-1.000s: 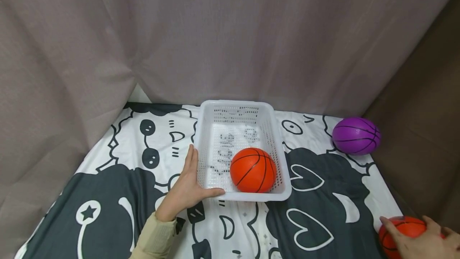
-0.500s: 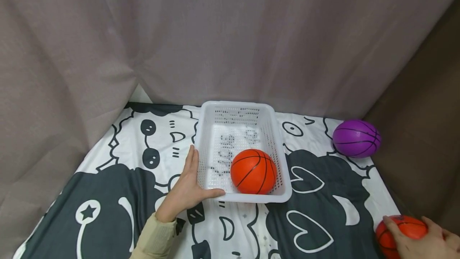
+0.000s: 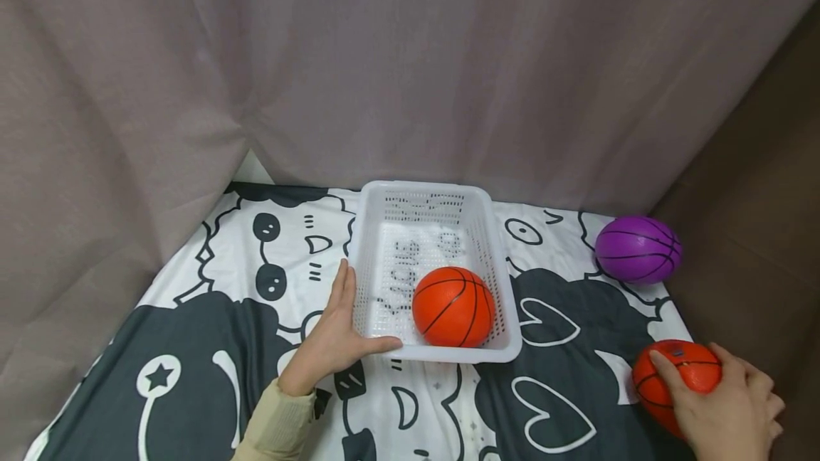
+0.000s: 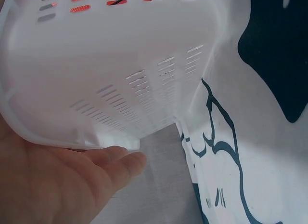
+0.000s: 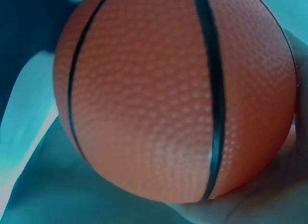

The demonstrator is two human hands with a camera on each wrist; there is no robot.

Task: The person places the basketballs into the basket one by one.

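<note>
A white perforated plastic basket (image 3: 426, 353) stands on the patterned cloth, with an orange toy basketball (image 3: 453, 306) in its near right part. My left hand (image 3: 333, 338) lies at the basket's near left corner, straight fingers along the left side and thumb stretched over the front rim. From the left wrist view, the fingers (image 4: 126, 167) touch just below the basket's rim. At the right, my right hand (image 3: 727, 400) grips a second orange toy basketball (image 3: 673, 383), thumb and fingers spread round it. That ball fills most of the right wrist view, palm behind it.
A purple toy basketball (image 3: 638, 250) rests at the far right of the black-and-white cloth (image 3: 211, 368). Grey-brown curtain fabric (image 3: 410, 62) hangs along the back, and a darker brown panel (image 3: 756, 255) borders the right side.
My right hand has moved up and left, bringing the second orange basketball from the lower right corner inward. The left hand, basket and purple ball have stayed in place.
</note>
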